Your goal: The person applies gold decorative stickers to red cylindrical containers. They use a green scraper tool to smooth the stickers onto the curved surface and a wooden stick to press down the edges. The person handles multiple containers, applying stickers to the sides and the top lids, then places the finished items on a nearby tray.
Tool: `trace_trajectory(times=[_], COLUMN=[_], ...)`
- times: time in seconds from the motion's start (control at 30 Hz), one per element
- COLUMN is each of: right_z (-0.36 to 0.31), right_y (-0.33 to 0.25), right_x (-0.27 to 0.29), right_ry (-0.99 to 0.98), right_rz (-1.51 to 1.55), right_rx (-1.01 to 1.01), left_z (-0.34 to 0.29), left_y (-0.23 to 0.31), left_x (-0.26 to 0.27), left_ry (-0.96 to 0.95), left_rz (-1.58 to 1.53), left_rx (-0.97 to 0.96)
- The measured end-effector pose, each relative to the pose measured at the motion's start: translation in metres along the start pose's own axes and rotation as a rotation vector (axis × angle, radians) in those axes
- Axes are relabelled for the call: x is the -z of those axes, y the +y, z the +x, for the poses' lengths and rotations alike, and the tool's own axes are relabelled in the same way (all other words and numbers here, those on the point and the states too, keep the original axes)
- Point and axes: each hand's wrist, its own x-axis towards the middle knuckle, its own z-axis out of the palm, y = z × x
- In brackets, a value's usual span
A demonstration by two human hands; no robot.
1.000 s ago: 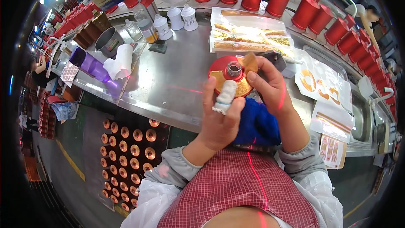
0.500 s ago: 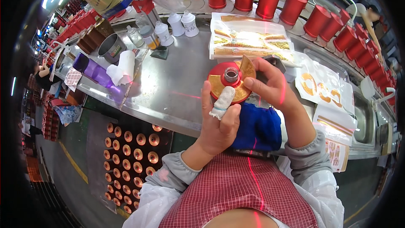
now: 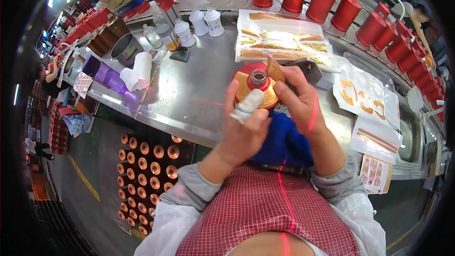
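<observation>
A red bottle point(image 3: 259, 78) with a bare, uncapped glass neck stands upright between my hands, over the near edge of the bench. Around its neck, on the shoulder, lies a curved gold sticker point(image 3: 273, 70); one end stands up off the surface. My left hand point(image 3: 241, 130), slightly blurred, grips the bottle's near left side. Its white-wrapped finger presses on the gold band in front of the neck. On the right side, my right hand point(image 3: 302, 104) has thumb and fingers closed at the raised end of the sticker. A blue cloth point(image 3: 288, 140) lies beneath my hands.
Gold sticker sheets point(image 3: 284, 42) lie behind the bottle, and a sheet of curved gold stickers point(image 3: 362, 97) to the right. Red bottles point(image 3: 323, 2) line the conveyor at the back. White bottles point(image 3: 214, 22), a purple bottle point(image 3: 104, 75) and a metal cup point(image 3: 126, 50) stand left.
The bottle and both hands have shifted slightly up in view. The raised sticker end has come closer to the neck. Red bottles on the conveyor have moved right.
</observation>
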Motion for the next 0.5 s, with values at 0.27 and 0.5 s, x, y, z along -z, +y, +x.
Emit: trace_trajectory(times=[0.27, 0.5], right_z=[0.007, 0.026], right_y=[0.001, -0.004], right_x=[0.017, 0.031], right_ry=[-0.128, -0.323], right_rz=[0.021, 0.023], right_rx=[-0.027, 0.019], left_z=[-0.009, -0.012], left_y=[0.011, 0.007], left_x=[-0.011, -0.012], left_ry=[0.084, 0.087], left_rz=[0.117, 0.111], left_rx=[0.023, 0.004])
